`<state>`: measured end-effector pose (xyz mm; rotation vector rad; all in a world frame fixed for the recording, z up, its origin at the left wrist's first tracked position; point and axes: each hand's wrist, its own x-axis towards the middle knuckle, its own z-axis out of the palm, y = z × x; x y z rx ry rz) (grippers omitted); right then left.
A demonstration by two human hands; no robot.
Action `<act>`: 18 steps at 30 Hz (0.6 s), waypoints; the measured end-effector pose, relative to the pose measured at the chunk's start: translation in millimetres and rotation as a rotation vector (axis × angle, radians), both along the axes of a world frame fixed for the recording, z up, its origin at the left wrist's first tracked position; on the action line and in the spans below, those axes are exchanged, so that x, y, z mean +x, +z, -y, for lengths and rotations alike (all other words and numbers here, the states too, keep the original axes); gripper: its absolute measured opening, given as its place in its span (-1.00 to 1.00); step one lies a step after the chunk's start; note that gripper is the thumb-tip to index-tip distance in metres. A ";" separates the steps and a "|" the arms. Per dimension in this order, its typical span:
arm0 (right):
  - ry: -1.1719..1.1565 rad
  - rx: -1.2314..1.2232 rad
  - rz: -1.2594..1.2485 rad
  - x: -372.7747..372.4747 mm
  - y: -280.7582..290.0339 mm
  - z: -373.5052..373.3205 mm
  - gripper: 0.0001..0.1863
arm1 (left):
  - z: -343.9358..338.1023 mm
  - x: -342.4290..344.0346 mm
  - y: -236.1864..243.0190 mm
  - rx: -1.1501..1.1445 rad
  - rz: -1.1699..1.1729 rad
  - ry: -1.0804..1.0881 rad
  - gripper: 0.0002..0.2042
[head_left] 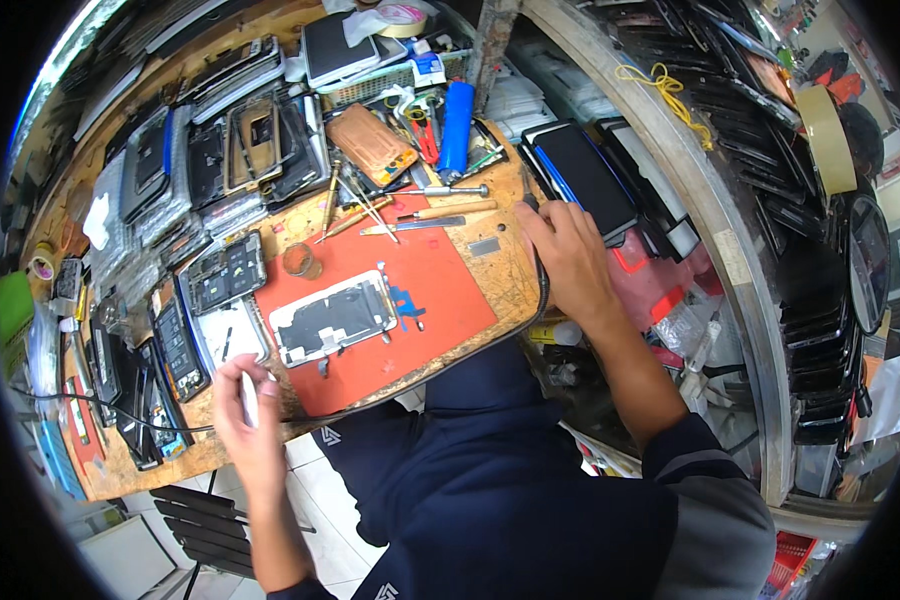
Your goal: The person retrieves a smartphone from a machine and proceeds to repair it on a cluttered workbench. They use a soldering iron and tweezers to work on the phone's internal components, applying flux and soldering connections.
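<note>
My left hand (pixel 253 425), at the table's front edge, is closed around a slim white pen-like tool (pixel 249 398); its exact kind I cannot make out. Over the table's right edge, my right hand (pixel 570 258) pinches a black cable (pixel 543 292) that follows the edge of the wood. Between the hands, a red work mat (pixel 440 290) carries a white-framed phone screen assembly (pixel 332 318) lying back side up. Blue tape scraps (pixel 406 305) stick out beside it. Left of the mat, an opened phone body (pixel 224 272) rests above a white phone part (pixel 232 335).
A small glass jar (pixel 301 262) stands on the mat's far left. Tweezers, a wooden-handled blade (pixel 455 210) and a screwdriver (pixel 450 190) lie behind. A copper-coloured phone back (pixel 372 145), a blue cylinder (pixel 457 130) and stacked phone parts crowd the back. Shelving (pixel 740 270) rises at right.
</note>
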<state>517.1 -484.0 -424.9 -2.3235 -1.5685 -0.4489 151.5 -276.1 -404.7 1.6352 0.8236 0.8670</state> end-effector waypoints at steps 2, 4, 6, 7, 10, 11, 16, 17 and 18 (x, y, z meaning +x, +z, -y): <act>-0.034 -0.085 0.002 -1.6 -1.8 1.3 -0.50 | -23.4 -15.4 19.1 -0.459 0.268 0.016 -0.30; -0.019 -0.068 0.001 -2.1 -4.1 3.7 -0.48 | -44.6 -20.7 35.1 -0.316 0.306 0.004 -0.25; 0.013 -0.079 -0.027 -4.0 -5.0 5.1 -0.45 | -60.1 -18.7 46.2 -0.139 0.312 0.047 -0.27; 0.009 -0.101 -0.042 -4.6 -3.1 7.4 -0.42 | -70.0 -14.3 51.2 -0.056 0.272 0.002 -0.33; 0.024 -0.087 -0.089 -7.3 2.2 10.4 -0.39 | -108.4 14.0 61.1 0.093 0.004 0.019 -0.39; 0.032 -0.059 -0.093 -8.9 4.2 11.3 -0.39 | -119.6 29.2 61.9 0.205 -0.134 -0.016 -0.41; 0.051 0.157 -0.074 -16.3 13.3 11.6 -0.47 | -125.5 121.2 53.1 0.506 -0.318 -0.247 -0.51; 0.070 0.204 -0.076 -18.0 14.5 11.6 -0.49 | -121.6 140.1 50.6 0.570 -0.299 -0.303 -0.51; 0.069 0.225 -0.098 -19.3 16.1 12.6 -0.54 | -119.2 159.1 48.9 0.610 -0.372 -0.317 -0.51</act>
